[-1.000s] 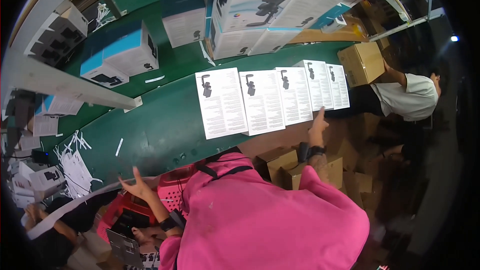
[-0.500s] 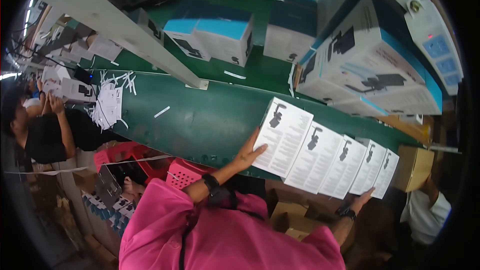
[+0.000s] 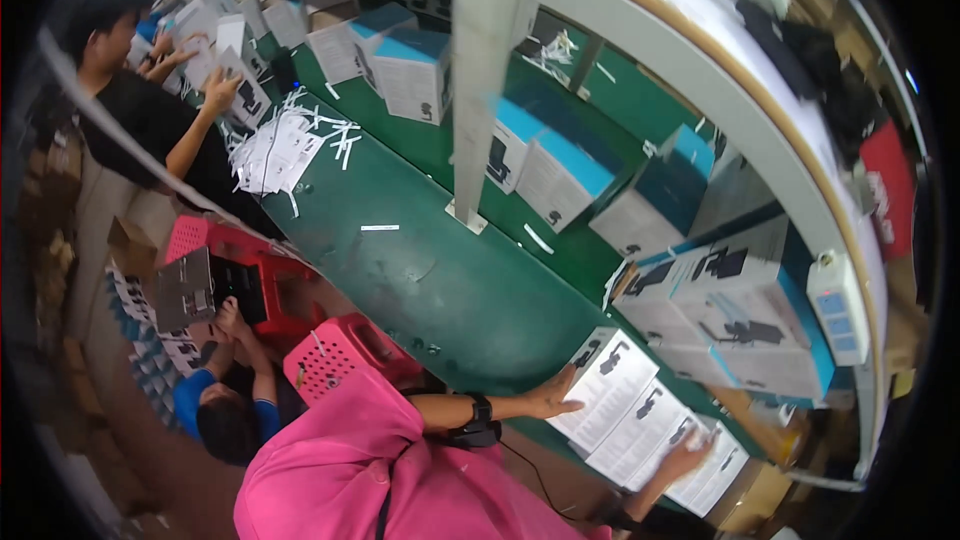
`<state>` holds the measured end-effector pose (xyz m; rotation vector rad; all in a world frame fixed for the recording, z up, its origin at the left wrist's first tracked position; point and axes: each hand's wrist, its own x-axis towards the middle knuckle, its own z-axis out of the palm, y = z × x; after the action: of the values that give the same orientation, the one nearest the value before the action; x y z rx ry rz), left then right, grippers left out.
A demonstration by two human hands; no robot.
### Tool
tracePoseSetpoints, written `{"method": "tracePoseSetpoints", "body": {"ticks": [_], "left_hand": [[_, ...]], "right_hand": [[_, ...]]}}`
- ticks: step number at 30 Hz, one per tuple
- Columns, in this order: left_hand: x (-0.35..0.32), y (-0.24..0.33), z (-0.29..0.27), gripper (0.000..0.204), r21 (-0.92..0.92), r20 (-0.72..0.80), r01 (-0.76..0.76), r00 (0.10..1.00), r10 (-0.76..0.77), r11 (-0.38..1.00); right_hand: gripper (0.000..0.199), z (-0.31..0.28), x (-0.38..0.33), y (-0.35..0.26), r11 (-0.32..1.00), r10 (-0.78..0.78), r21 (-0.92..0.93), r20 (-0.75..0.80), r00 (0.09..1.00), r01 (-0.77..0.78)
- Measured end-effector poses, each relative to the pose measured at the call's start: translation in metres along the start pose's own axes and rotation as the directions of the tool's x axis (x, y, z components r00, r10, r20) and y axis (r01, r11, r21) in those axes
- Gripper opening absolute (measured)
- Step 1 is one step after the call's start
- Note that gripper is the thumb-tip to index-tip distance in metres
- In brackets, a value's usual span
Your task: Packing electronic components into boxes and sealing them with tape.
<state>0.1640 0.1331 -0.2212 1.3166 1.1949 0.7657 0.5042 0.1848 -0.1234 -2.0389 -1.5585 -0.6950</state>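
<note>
A slanting row of white printed boxes (image 3: 604, 402), with dark device pictures on them, lies along the green bench's near right edge. My left hand (image 3: 552, 397) holds the row's left end box, thumb on the upper face and fingers along its side. Over the boxes toward the right end is my right hand (image 3: 684, 460), its fingers spread across the printed faces and partly hiding them. Just beyond the right end box (image 3: 712, 475) stands a brown cardboard carton (image 3: 757, 498).
Blue-and-white boxes (image 3: 565, 180) and a larger stack (image 3: 745, 305) stand beyond the green bench (image 3: 440, 290). A metal post (image 3: 475, 90) rises midway. Paper slips (image 3: 285, 155) lie left. Red stools (image 3: 345, 360) and two people (image 3: 140, 110) are at the left.
The view has swung, with more of the left side showing. My right hand has moved from the row's near right edge onto the box faces. My left hand stays at the left end.
</note>
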Motion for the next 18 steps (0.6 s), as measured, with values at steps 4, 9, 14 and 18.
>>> {"method": "tracePoseSetpoints", "body": {"ticks": [4,9,14,18], "left_hand": [[-0.023,0.016,-0.070,0.053,0.181,0.219,-0.009,0.975,-0.031,0.983],[-0.163,0.127,-0.158,0.031,0.482,-0.737,-0.153,0.461,0.494,0.863],[-0.286,0.212,-0.237,0.038,0.644,-0.716,-0.005,-0.356,0.601,0.765],[-0.288,0.232,-0.301,0.066,0.543,-0.835,-0.213,-0.243,0.494,0.812]], "right_hand": [[0.067,-0.056,0.040,-0.312,0.444,-0.713,0.870,0.198,0.673,0.214],[0.129,0.024,0.119,-0.485,0.440,-0.852,0.725,0.150,0.502,0.530],[0.146,0.114,0.150,-0.530,0.560,-0.829,0.668,0.452,0.331,0.490],[0.138,0.082,0.151,-0.535,0.663,-0.718,0.544,0.657,0.231,0.515]]}}
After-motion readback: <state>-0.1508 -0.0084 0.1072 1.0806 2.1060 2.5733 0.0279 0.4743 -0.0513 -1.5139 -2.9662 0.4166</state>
